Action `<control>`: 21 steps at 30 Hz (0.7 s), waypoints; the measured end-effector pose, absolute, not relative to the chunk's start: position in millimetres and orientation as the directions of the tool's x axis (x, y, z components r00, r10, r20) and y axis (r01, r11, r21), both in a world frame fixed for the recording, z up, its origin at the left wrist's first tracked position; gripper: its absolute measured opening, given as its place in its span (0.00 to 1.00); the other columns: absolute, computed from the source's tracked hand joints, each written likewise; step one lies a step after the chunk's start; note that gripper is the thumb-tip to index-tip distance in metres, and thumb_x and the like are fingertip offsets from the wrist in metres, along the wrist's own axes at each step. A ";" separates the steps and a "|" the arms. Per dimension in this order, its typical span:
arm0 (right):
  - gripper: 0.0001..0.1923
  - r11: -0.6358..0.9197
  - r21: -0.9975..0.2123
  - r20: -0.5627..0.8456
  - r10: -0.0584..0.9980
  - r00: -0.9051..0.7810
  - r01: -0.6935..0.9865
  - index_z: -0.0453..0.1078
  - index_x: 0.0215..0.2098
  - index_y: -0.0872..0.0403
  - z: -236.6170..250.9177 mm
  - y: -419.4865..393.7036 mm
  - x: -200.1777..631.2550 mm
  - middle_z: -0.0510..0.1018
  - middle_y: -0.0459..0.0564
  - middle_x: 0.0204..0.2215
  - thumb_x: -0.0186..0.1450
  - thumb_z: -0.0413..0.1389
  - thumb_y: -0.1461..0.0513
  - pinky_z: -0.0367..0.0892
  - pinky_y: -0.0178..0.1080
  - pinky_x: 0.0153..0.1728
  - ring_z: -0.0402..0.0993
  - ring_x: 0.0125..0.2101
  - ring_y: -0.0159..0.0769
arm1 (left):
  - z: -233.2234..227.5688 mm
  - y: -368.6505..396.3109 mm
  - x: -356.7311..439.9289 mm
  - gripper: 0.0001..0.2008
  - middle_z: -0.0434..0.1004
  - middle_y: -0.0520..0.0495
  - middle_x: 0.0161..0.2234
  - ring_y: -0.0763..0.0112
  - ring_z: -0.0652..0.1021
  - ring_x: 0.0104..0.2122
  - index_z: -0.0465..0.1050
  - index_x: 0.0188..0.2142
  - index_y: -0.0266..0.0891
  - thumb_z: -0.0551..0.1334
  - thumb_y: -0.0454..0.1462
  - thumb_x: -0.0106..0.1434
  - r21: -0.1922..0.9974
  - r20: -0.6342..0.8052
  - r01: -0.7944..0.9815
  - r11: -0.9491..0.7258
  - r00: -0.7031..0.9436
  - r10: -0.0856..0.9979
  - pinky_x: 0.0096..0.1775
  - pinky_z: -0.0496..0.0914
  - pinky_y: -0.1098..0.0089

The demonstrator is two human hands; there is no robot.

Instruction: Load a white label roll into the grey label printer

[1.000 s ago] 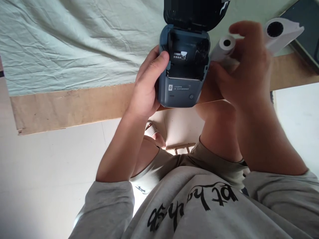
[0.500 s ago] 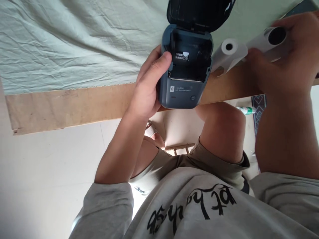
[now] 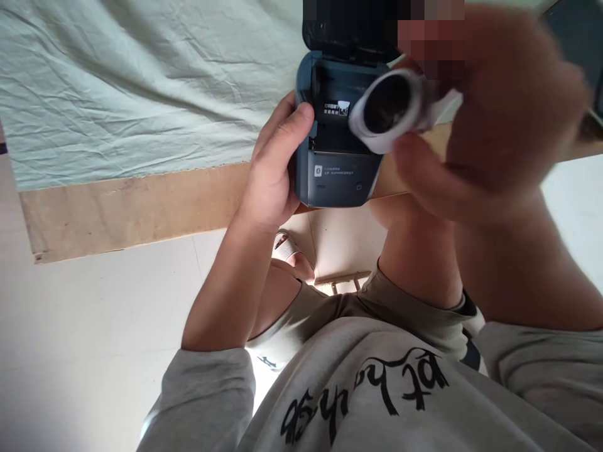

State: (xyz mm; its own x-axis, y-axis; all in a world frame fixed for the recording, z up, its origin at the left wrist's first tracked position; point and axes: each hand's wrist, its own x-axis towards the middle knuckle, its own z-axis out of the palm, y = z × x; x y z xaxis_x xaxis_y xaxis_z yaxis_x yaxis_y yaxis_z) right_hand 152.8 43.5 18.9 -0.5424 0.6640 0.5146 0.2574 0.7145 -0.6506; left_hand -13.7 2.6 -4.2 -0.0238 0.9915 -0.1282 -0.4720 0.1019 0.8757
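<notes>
At the twelve o'clock edge of my view, just past the near rim of the bench [image 3: 141, 207], my left hand [image 3: 276, 172] grips a small dark blue printer [image 3: 336, 169] by its nine o'clock side, thumb laid on the casing and fingers [image 3: 282, 135] wrapped around behind it. The printer's lid [image 3: 348, 37] stands tipped up and back, so the paper bay shows bare with a small white label inside. At three o'clock of the printer, my right hand [image 3: 490, 125] holds a roll of white paper [image 3: 389, 110], fingers clamped on it with the thumb underneath; the roll's hollow dark core faces me and it sits right over the three o'clock corner of the open bay, with a loose tail of paper trailing toward the palm. I cannot tell whether the roll touches the printer; the hand is blurred. A wrinkled pale green cloth [image 3: 141, 81] covers the bench from nine o'clock to twelve, leaving a bare wooden strip along the near edge.
</notes>
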 end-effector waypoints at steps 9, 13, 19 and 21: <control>0.25 0.767 -0.214 0.424 0.631 -0.650 0.605 0.53 0.56 0.49 18.8 56.6 133.3 0.65 0.40 0.51 0.61 0.46 0.54 0.63 0.36 0.49 0.66 0.48 0.32 | -6.8 1.7 -15.5 0.07 0.75 0.51 0.37 0.65 0.73 0.46 0.69 0.33 0.47 0.53 0.41 0.59 0.862 -0.098 -0.504 0.060 -0.048 0.994 0.37 0.67 0.70; 0.13 0.789 -0.226 0.465 0.603 -0.649 0.571 0.64 0.42 0.57 17.6 58.8 133.6 0.69 0.47 0.38 0.60 0.48 0.60 0.65 0.33 0.39 0.68 0.40 0.29 | -11.0 4.4 -16.1 0.09 0.74 0.48 0.35 0.66 0.74 0.42 0.69 0.33 0.43 0.52 0.41 0.59 0.872 -0.050 -0.489 0.029 -0.031 0.998 0.31 0.66 0.72; 0.06 0.824 -0.170 0.572 0.529 -0.627 0.540 0.66 0.32 0.52 13.9 50.4 136.4 0.72 0.43 0.30 0.59 0.49 0.60 0.64 0.39 0.38 0.70 0.35 0.32 | -13.4 4.7 -16.8 0.08 0.73 0.48 0.33 0.67 0.74 0.36 0.68 0.32 0.44 0.54 0.44 0.57 0.883 -0.049 -0.468 0.025 -0.039 0.998 0.31 0.65 0.71; 0.04 0.836 -0.213 0.583 0.524 -0.621 0.506 0.67 0.31 0.52 11.6 42.2 137.9 0.72 0.43 0.30 0.57 0.51 0.62 0.65 0.40 0.39 0.70 0.35 0.32 | -13.9 2.9 -16.9 0.08 0.73 0.49 0.34 0.68 0.74 0.35 0.67 0.34 0.44 0.56 0.42 0.55 0.882 -0.032 -0.470 0.010 -0.039 0.999 0.33 0.66 0.71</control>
State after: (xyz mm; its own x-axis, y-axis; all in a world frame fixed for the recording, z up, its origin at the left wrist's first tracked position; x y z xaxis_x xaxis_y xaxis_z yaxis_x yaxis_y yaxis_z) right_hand 137.9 42.2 11.6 -0.6212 0.5239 0.5827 0.5056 0.8361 -0.2127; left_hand -16.9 2.9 -13.9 -0.0393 0.9987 -0.0322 -0.4704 0.0100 0.8824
